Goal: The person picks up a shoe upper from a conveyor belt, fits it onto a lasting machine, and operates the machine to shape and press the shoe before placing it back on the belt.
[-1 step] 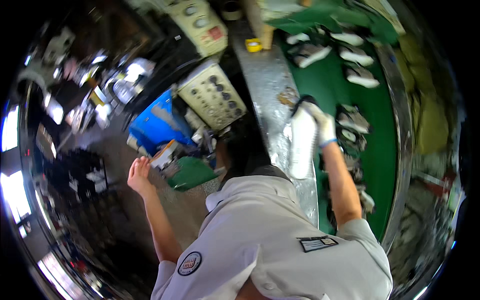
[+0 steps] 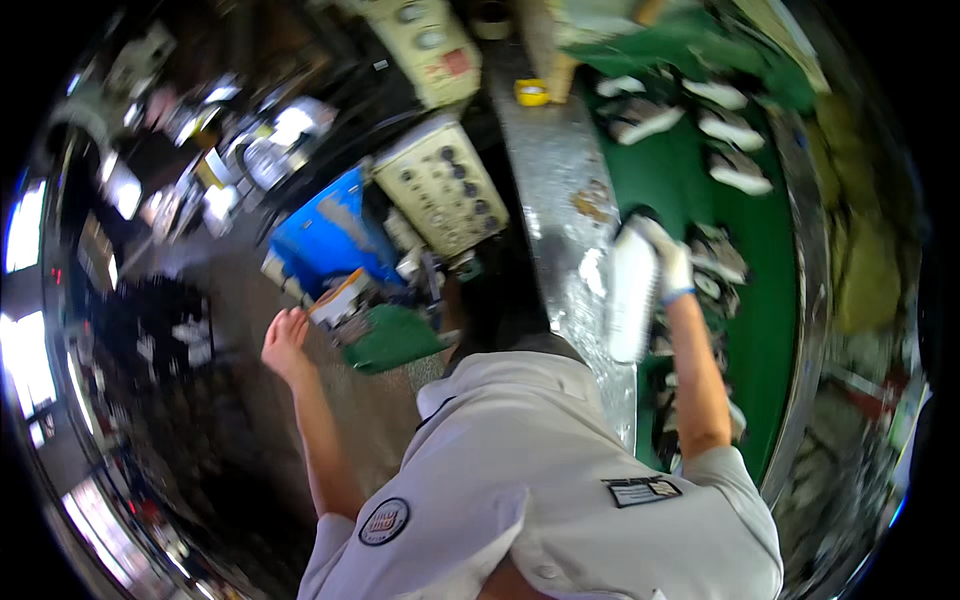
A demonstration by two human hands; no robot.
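My right hand [image 2: 672, 258], in a white glove with a blue cuff, grips a shoe [image 2: 632, 290] near its far end. The shoe's white sole faces up and hides most of its upper. It is held over the border between a metal ledge [image 2: 560, 190] and a green surface [image 2: 755, 350]. Bare and raised, my left hand [image 2: 286, 340] hangs out to the left with nothing in it, its fingers stretched out. Nearest to that hand are a blue bin [image 2: 325, 235] and a green sheet [image 2: 390, 340].
Several white-soled shoes [image 2: 740, 168] lie on the green surface, in far and near groups. A pale control box [image 2: 450, 190] with dark knobs stands left of the ledge. A yellow roll [image 2: 532, 92] sits at the ledge's far end. Cluttered machinery fills the far left.
The whole view has shifted, so most surroundings sit further right. My right hand and the shoe have moved slightly right. My left hand stays raised in much the same pose.
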